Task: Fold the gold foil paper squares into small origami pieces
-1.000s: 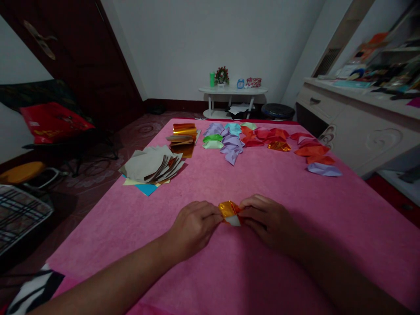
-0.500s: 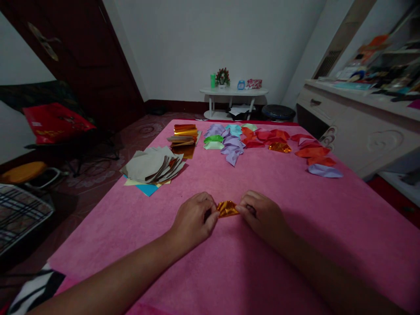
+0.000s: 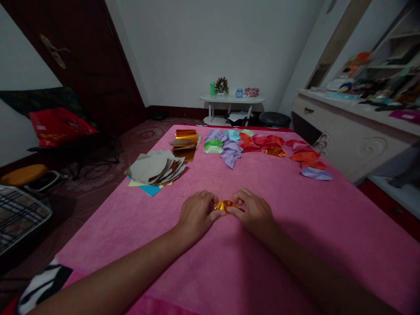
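Observation:
Between my hands, at the middle of the pink-covered table (image 3: 210,262), is a small folded piece of shiny gold foil paper (image 3: 223,205). My left hand (image 3: 198,213) pinches its left end, thumb along the near edge. The right end is gripped by my right hand (image 3: 253,211), whose thumb presses on the near side. Fingers cover both ends of the foil paper. Farther off on the right lies another folded gold paper piece (image 3: 275,152), apart from both hands.
Grey-backed paper sheets (image 3: 151,167) are fanned at left, over blue and yellow ones. Behind them sits a gold foil paper stack (image 3: 185,139). Folded purple (image 3: 231,151), green (image 3: 214,146) and red papers (image 3: 274,141) line the far side. A white dresser (image 3: 357,127) stands at right.
My hands have come closer together, and the thumbs now reach farther in over the foil paper's near side. The view has shifted slightly.

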A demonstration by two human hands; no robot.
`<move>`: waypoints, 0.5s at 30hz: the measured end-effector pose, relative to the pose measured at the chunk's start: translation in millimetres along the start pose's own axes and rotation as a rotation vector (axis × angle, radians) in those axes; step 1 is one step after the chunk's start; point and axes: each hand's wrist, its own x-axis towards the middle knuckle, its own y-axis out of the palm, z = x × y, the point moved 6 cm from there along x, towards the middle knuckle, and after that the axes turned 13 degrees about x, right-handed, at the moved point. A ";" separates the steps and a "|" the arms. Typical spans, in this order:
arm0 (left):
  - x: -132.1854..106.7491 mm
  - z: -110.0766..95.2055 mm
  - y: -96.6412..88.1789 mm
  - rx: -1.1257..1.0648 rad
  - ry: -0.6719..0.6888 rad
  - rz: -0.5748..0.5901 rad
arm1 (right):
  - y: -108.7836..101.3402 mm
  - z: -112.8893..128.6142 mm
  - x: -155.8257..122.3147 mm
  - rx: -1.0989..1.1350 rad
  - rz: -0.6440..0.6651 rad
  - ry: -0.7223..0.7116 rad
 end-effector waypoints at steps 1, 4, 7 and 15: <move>1.7 -0.4 0.5 -0.009 -0.003 -0.005 | -0.1 0.5 0.7 0.012 -0.004 0.007; 5.2 0.0 1.7 -0.084 -0.021 -0.025 | -1.1 -1.6 0.7 0.071 -0.042 0.068; 9.2 6.1 5.2 -0.219 -0.116 -0.055 | -0.9 -7.5 -0.7 0.160 -0.096 0.176; 36.4 8.0 14.2 -0.377 -0.224 -0.240 | 2.0 -4.9 9.0 0.262 -0.201 0.161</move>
